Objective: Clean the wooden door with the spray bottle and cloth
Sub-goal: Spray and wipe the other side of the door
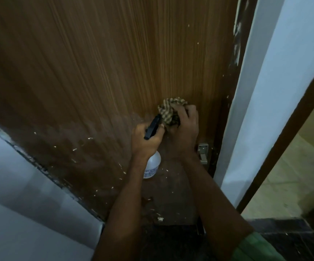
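You are looking down along a brown wooden door [96,72] with vertical grain, its lower part dull and flecked with pale specks. Your left hand [146,140] curls around the neck of a spray bottle [152,164], fingers wrapped close by the black trigger head, which points up toward the door; the clear body hangs below your wrist. Holding it this way seems to keep the nozzle ready to spray without putting anything down. Your right hand [184,129] grips a bunched checked cloth [169,112], fingers curled over it and pressing it against the wood just beside the nozzle, so the wiping likely lands where the spray falls. Both hands sit close together, near the door's right edge. Just below your right wrist a metal latch plate [203,153] is fixed to the door edge. A white door frame [256,110] runs down the right, with pale floor tiles [293,176] beyond it.
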